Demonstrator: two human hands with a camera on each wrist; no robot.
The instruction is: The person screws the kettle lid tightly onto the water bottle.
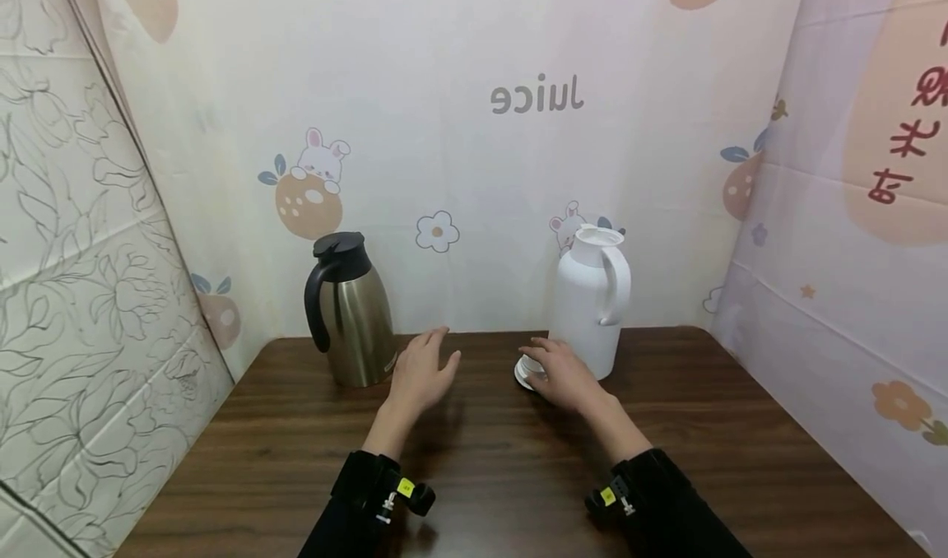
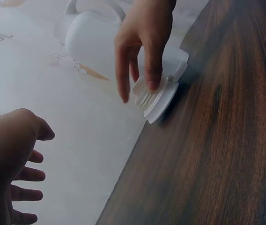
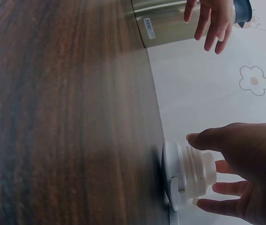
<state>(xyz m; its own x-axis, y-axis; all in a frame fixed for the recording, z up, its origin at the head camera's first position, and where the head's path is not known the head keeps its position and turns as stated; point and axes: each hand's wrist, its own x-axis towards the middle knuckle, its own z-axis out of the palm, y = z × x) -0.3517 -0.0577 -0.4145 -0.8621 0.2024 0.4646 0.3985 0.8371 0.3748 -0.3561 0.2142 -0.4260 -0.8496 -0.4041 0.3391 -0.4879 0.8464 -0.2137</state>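
though both wide, right hand [image 1: 564,374] around the white lid [image 3: 191,171], left hand [image 1: 421,372] well apart

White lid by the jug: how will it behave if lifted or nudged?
The lid likely feels light and stiff, being small and plastic-looking. Resting wide side down on the table, it should slide sooner than tip. Its ridges may offer grip.

Soft, even light brightened the printed backdrop [image 1: 459,163] in the head view, streaking the steel jug [image 1: 363,319] with vertical highlights and leaving diffuse shadows on the tabletop [image 1: 474,434]. Both wrist views looked dimmer and greyer, the left grip [image 2: 6,150] and right grip [image 3: 250,164] darkly shaded. The right wrist view blurred much of the wood grain.
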